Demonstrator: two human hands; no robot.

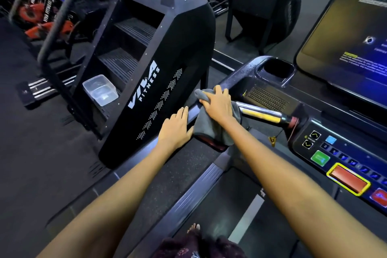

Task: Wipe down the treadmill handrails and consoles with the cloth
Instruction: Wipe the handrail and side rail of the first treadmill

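From my remote seat I saw the right hand laid flat on the grey cloth, its fingers stretched out and spread, pressing the fabric down over the treadmill's left handrail. The cloth sat under the palm and fingers, one bunched corner poking out past the fingertips toward the far end of the rail, the rest hanging in loose folds below the wrist over the rail's inner side. The left hand rested on the same rail just beside the cloth, nearer the person, fingers straight and close together, holding nothing; its thumb edge lay against the hanging fabric. Just past the right hand a silver and yellow grip bar ran from the rail toward the console, whose green, red and numbered buttons showed at the right edge. Above the console the lit screen filled the upper right corner. Left of the rail stood a black stair-climbing machine with a clear plastic tub on its lowest step.
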